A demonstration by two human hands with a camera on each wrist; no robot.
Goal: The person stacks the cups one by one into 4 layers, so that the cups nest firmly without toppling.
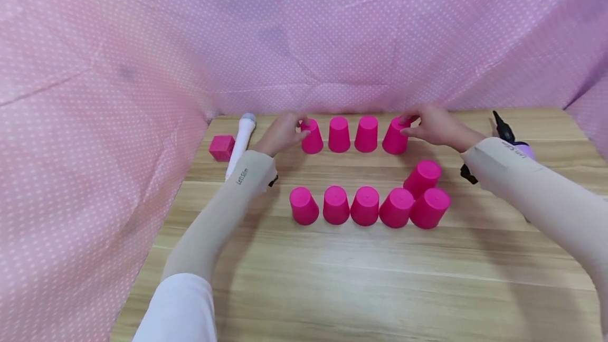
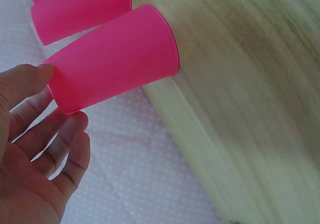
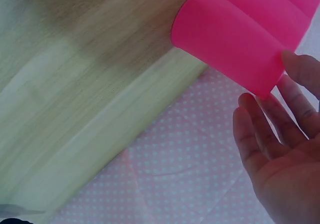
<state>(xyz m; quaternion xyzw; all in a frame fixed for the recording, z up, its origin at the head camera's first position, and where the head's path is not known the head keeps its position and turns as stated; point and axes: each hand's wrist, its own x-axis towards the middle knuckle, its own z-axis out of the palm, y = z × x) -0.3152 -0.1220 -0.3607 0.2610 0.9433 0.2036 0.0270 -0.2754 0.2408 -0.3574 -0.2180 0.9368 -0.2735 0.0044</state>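
Observation:
Pink cups stand upside down in two rows on the wooden table. At the left end of the back row, my left hand (image 1: 282,133) pinches a cup (image 1: 312,140) near its raised base, thumb on the near side and fingers behind. The left wrist view shows this cup (image 2: 117,58) with its rim on the tabletop. My right hand (image 1: 439,126) pinches the cup (image 1: 394,140) at the right end of that row in the same way. In the right wrist view, this cup (image 3: 230,41) overlaps its neighbours. Two more cups, one a pink cup (image 1: 339,135), stand between the hands.
Closer to me runs a front row of several cups (image 1: 365,207), with another cup (image 1: 424,177) behind its right end. Left lie a white microphone (image 1: 242,139) and a pink cube (image 1: 221,148). A black-and-purple object (image 1: 503,128) is partly behind my right forearm. Dotted pink cloth (image 1: 304,36) hangs behind.

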